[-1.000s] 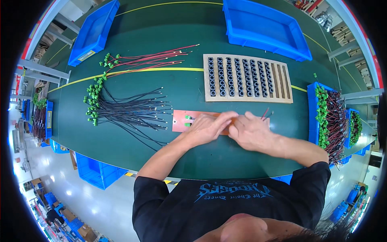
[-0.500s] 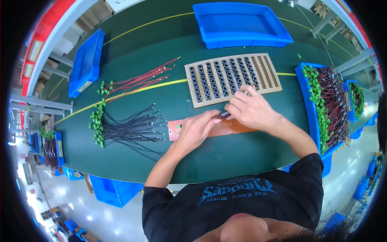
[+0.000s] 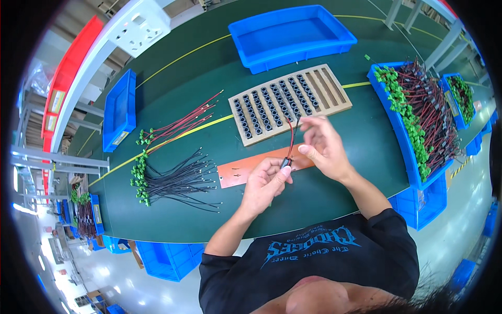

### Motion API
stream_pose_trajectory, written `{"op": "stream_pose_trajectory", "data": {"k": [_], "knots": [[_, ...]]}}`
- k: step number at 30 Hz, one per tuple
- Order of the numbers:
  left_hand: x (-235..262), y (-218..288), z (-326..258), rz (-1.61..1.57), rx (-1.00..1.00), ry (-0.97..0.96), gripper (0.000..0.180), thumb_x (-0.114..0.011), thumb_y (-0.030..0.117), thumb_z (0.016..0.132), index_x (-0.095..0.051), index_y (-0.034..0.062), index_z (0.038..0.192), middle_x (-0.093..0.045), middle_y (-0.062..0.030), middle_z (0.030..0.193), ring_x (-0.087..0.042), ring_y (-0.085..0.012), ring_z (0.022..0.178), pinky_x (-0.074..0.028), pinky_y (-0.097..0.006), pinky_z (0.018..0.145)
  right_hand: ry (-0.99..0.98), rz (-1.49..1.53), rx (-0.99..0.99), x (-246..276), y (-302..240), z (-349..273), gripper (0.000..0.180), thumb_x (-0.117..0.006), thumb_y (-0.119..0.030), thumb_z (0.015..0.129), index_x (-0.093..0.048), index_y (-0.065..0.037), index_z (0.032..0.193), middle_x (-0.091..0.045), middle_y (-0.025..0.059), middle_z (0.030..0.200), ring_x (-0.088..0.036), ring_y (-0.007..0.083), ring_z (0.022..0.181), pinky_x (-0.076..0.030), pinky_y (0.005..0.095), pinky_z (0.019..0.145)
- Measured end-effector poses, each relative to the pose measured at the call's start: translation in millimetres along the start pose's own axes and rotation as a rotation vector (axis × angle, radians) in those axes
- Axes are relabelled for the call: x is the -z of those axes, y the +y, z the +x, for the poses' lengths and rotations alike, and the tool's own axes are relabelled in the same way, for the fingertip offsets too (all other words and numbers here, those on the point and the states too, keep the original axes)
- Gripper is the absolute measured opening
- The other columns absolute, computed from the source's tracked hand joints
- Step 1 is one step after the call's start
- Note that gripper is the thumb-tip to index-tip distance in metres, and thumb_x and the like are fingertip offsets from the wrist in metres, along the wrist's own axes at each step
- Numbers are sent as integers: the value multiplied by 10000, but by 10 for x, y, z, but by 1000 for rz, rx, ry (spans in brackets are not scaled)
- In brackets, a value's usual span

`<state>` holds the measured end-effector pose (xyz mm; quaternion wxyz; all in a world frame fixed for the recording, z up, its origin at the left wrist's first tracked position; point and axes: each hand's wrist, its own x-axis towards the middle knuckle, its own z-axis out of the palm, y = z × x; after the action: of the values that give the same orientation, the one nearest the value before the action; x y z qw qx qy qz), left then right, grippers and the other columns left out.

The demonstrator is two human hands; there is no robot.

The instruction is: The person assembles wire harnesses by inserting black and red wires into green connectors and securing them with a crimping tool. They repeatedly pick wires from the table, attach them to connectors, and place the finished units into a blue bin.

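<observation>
Pinched between the thumb and fingers of my left hand [image 3: 263, 184] is a small black cylindrical connector [image 3: 286, 163]. A red wire and a black wire rise from its top, the red wire [image 3: 292, 137] curving toward the slotted board. My right hand [image 3: 328, 152] is just to the right of the wires, fingers apart and slightly blurred, with nothing visible in it. Both hands are over the orange strip [image 3: 234, 174] on the green table. Beyond them lies the slotted wooden board [image 3: 343, 106], holding rows of black ring-shaped parts [image 3: 257, 113]; its rightmost slots hold none.
Black wires [image 3: 180, 180] and red wires [image 3: 183, 123] with green ends lie at left. A blue bin [image 3: 389, 123] of green-ended wire assemblies stands at right. One blue tray [image 3: 293, 39] sits at the back, another blue tray [image 3: 119, 110] at far left.
My right hand has come away from the connector and opened. The connector now stands upright in my left hand with its wires showing. The whole view has shifted and turned slightly.
</observation>
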<state>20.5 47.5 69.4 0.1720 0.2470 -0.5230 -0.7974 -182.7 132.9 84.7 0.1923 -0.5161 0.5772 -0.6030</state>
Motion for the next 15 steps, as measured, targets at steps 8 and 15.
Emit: {"op": "stream_pose_trajectory", "data": {"k": [8,15], "knots": [[-105,-194,50,38,63,-49,253,-575,182,1078,-570,5,1259,-645,-78,871,-383,-31,533,-287,-204,477,-96,421,-373,50,191,-64,222,-612,-185,1057,-684,25,1077,-651,32,821,-631,61,671,-501,217,592],[-52,-523,185,-117,25,-122,326,-490,286,1117,-579,8,1260,-639,-86,855,-354,-42,485,-266,-210,457,8,872,-534,-4,452,-115,319,-562,-262,1085,-693,28,1068,-664,48,806,-658,108,695,-554,264,666]]}}
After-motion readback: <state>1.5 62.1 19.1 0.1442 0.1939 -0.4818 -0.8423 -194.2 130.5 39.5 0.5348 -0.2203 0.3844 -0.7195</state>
